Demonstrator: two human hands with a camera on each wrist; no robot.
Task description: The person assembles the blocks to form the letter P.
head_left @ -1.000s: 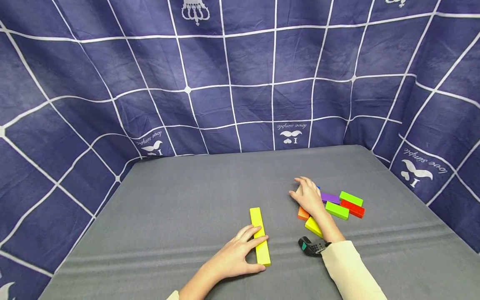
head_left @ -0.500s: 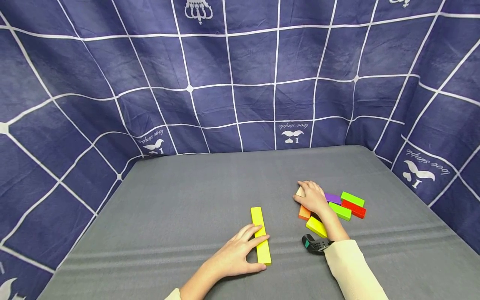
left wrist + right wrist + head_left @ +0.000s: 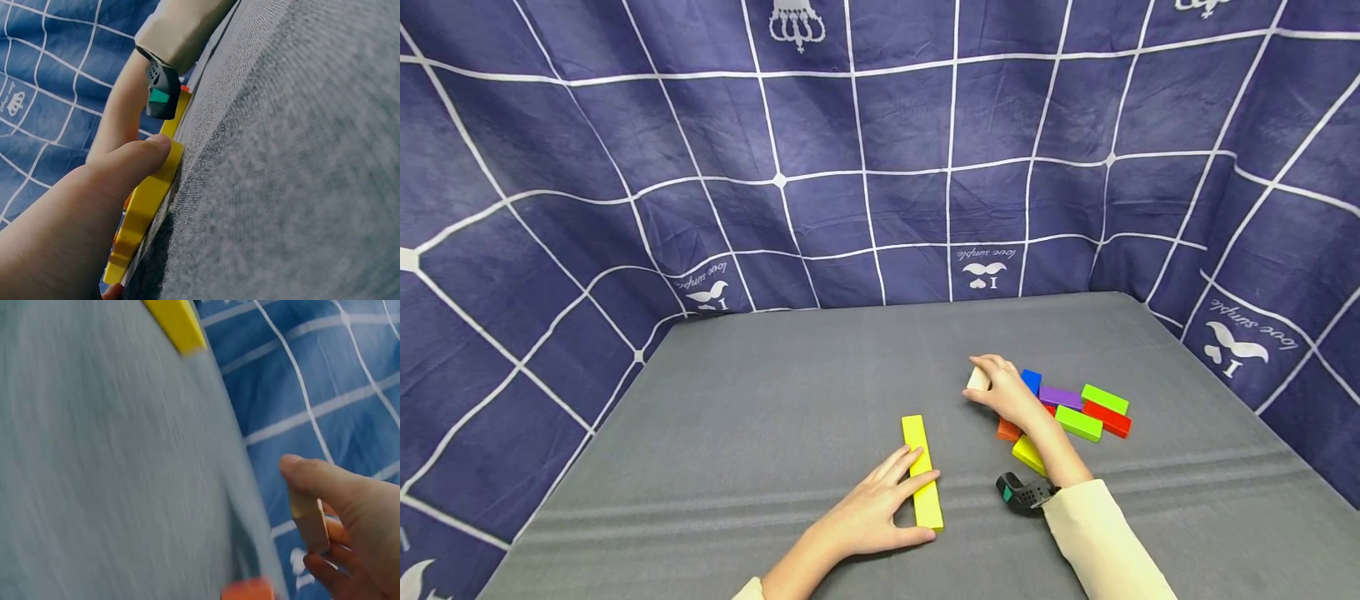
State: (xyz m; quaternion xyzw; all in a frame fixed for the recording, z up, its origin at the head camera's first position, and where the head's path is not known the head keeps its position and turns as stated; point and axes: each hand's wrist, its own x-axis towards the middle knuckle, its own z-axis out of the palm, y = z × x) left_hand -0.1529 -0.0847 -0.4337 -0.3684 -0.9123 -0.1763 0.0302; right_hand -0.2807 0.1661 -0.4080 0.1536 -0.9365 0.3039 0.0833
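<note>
In the head view, a long yellow bar [image 3: 913, 432] lies on the grey cloth, pointing away from me. My left hand [image 3: 874, 506] rests beside and over it, two fingers laid across its top and the thumb at its near end. The left wrist view shows that thumb against the end of the yellow bar [image 3: 147, 199]. My right hand [image 3: 1009, 395] pinches a small cream wooden block [image 3: 978, 379] between thumb and fingers, left of the coloured blocks. Seen from the right wrist, the cream block [image 3: 309, 522] stands between thumb and fingertips, above the cloth.
Around the right forearm lie a blue block [image 3: 1031, 382], a purple block [image 3: 1061, 397], two green blocks, a red block [image 3: 1107, 418], an orange block [image 3: 1008, 428] and a shorter yellow block [image 3: 1028, 454]. A blue checked curtain [image 3: 895, 208] hangs behind the grey surface [image 3: 790, 375].
My right hand has taken the cream block and moved left with it, uncovering the blue block and part of another red one. The left hand stays on the yellow bar.
</note>
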